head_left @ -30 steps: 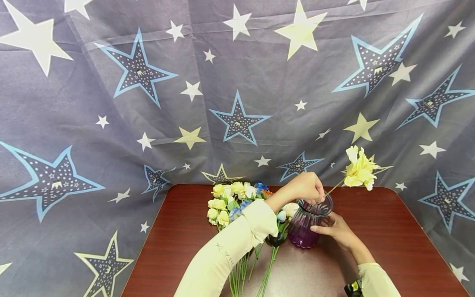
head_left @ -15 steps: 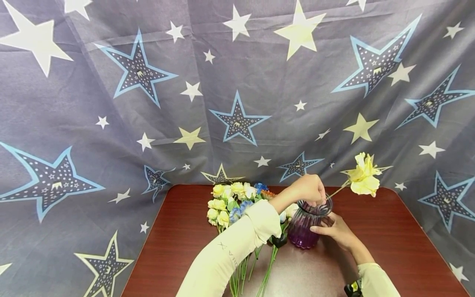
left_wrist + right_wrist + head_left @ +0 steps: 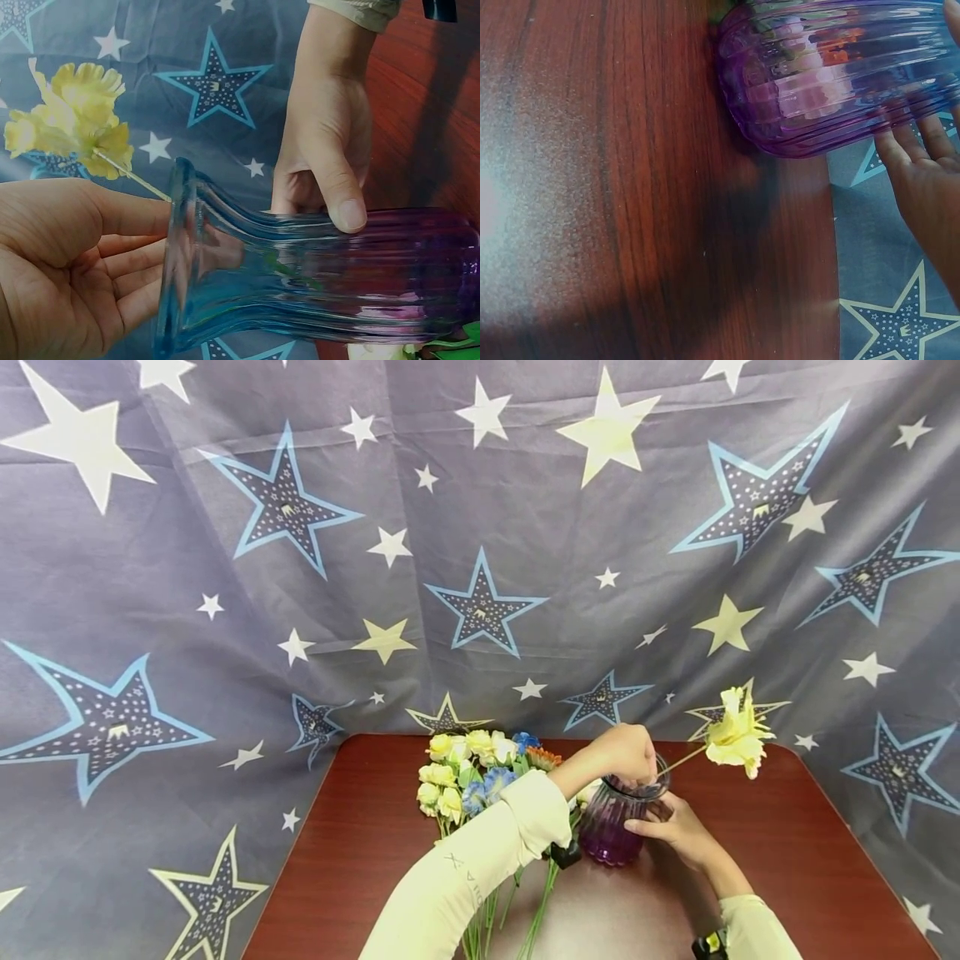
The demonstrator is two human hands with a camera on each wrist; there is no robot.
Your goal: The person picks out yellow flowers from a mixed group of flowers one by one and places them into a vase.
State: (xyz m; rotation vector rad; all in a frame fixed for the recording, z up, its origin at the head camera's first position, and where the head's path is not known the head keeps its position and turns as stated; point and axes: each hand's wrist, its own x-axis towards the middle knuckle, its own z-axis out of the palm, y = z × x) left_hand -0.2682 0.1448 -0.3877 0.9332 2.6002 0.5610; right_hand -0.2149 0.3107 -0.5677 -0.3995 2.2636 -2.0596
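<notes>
The ribbed glass vase (image 3: 611,831), purple low down and bluish at the rim, stands upright on the table. My right hand (image 3: 686,835) grips its right side, thumb across the front; the right wrist view shows fingers of my right hand (image 3: 930,180) along the glass (image 3: 802,97). My left hand (image 3: 630,753) is at the mouth. In the left wrist view, fingers of my left hand (image 3: 82,255) reach inside the rim (image 3: 176,262), pinching the stem of a yellow flower (image 3: 90,112). That bloom (image 3: 737,735) leans out to the right; the stem's lower part is hard to see.
Left of the vase lie artificial flowers: yellow and cream blooms (image 3: 450,772), blue ones (image 3: 487,785) and an orange one (image 3: 543,757), green stems (image 3: 536,918) toward the front edge. My left forearm crosses over them. A star-patterned cloth (image 3: 337,568) hangs behind the reddish table (image 3: 360,827).
The yellow bloom has dropped and tipped farther right. My left hand has moved lower into the vase mouth. My right hand keeps its grip on the vase.
</notes>
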